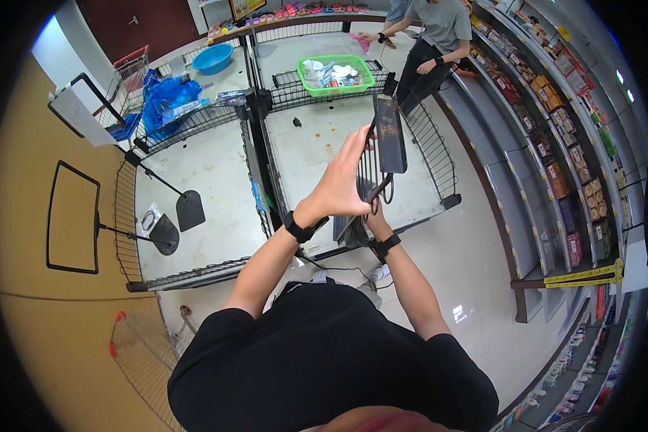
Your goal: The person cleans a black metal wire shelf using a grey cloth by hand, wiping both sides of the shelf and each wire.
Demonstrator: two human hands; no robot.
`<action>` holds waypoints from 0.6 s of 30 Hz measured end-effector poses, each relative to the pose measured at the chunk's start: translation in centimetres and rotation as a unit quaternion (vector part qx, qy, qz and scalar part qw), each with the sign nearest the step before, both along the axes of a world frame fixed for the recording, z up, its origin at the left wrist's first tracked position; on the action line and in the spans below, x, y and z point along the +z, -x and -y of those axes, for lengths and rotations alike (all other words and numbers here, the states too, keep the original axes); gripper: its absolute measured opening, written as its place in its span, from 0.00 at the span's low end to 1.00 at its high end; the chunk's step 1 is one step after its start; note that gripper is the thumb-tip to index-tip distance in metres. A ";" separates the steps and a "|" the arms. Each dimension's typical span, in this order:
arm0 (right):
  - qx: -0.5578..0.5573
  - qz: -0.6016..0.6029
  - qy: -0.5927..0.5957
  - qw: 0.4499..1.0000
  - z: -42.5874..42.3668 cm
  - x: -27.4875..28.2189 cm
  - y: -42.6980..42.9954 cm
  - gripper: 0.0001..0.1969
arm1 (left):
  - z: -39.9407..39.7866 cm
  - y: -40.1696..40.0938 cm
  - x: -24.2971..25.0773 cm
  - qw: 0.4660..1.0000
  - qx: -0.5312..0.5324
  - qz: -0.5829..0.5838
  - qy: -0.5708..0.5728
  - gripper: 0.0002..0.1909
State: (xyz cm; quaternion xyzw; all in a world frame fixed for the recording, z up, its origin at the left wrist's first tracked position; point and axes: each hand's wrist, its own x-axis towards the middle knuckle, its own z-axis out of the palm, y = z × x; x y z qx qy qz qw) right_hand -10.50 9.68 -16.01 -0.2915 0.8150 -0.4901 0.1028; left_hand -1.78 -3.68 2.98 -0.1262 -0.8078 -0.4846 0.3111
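Note:
A black wire guardrail panel [390,135] is held up before me, its flat end piece scuffed with rust-brown marks. My left hand [337,175] grips it from the left, thumb low and fingers around the far side. Lower down, my right hand [377,220] holds the panel's near part; its fingers are mostly hidden by wires and my left hand. Dark, dense wires or bristles [351,232] hang below the hands, and I cannot tell which they are. Beneath the panel lies a stained white display platform [294,156] with a small black piece [297,122] on it.
Wire fences [432,140] edge the platforms. On the left platform [216,162] stand two black sign holders [190,209]. Farther back are a green basket [335,75], a blue basin [213,59] and blue plastic bags [167,102]. Another person [437,43] stands beside stocked shelves [545,140]. A cable [340,268] crosses the floor.

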 end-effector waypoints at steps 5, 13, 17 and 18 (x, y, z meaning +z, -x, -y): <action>0.015 0.113 0.125 0.985 -1.8 1.4 -2.6 0.13 | -0.1 -1.4 0.2 0.998 0.035 -0.014 0.045 0.57; 0.004 0.089 0.042 0.995 -2.2 -0.7 -2.0 0.15 | 0.1 -1.7 -0.2 0.999 -0.035 -0.003 -0.005 0.58; 0.017 0.034 0.027 0.999 -0.4 -0.4 -2.0 0.15 | 0.9 -1.6 -1.0 1.000 -0.019 -0.005 -0.010 0.58; 0.018 0.026 0.027 0.999 0.1 -0.2 -1.9 0.15 | 1.3 -1.7 -0.8 1.000 0.006 -0.010 0.019 0.58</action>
